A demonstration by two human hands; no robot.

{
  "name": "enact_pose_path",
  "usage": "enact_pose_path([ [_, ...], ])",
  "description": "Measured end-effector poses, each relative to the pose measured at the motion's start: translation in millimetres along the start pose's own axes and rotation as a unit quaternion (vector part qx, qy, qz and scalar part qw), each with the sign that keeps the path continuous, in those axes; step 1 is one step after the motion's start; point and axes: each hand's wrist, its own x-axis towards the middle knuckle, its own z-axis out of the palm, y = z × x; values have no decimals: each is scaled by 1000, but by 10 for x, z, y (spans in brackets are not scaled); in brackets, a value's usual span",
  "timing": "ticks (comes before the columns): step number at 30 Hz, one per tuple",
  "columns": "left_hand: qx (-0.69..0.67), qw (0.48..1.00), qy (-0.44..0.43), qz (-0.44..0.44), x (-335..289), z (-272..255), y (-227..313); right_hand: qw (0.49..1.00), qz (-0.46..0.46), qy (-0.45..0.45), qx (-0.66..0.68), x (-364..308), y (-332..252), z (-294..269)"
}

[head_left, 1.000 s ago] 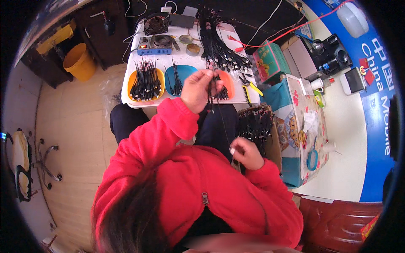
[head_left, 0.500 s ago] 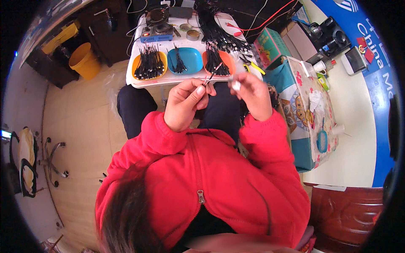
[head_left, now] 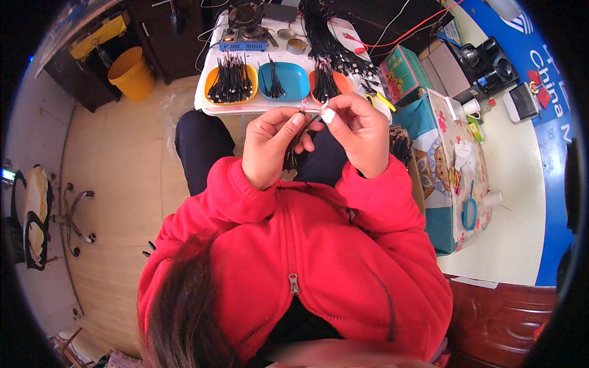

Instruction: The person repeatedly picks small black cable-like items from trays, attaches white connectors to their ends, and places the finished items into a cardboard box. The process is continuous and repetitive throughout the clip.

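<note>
Between the thumb and fingers of my left hand (head_left: 273,144) is a thin black cable (head_left: 313,119) with pinkish wire ends (head_left: 303,106) sticking up. My right hand (head_left: 362,135) is closed in a pinch beside it, at a fine wire end that is mostly hidden by the fingertips. A white wrap (head_left: 328,115) covers the tip of my right thumb. Both hands are held above my lap, just short of the white table (head_left: 215,110). Beyond them stand a yellow tray (head_left: 210,98), a blue tray (head_left: 296,80) and an orange tray (head_left: 343,84), each with black cables in it.
Behind the trays are a blue box-shaped device (head_left: 243,45), small round tins (head_left: 297,46) and a heap of black cables (head_left: 334,46). Yellow-handled pliers (head_left: 385,100) lie at the table's right edge. A cloth-covered stand (head_left: 448,184) is to the right, a yellow bin (head_left: 132,73) to the left.
My right hand has come left, to the wire ends at my left hand. The view has shifted slightly, so the table appears further right.
</note>
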Motion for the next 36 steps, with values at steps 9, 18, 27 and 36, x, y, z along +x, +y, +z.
enact_pose_path([
  [9, 12, 1000, -10, -12, -24, -13, 20, 999, 28, 17, 41, 11, 138, 128],
  [18, -42, 998, -23, -32, -24, -35, -37, 803, 234, -19, 547, -122, 378, 240],
  [27, 48, 999, 4, -16, -39, -36, -58, 989, -109, 76, -69, -186, 231, 246],
  [36, -33, 999, -8, -27, -66, -36, -76, 831, 186, 15, 525, -249, 354, 301],
])
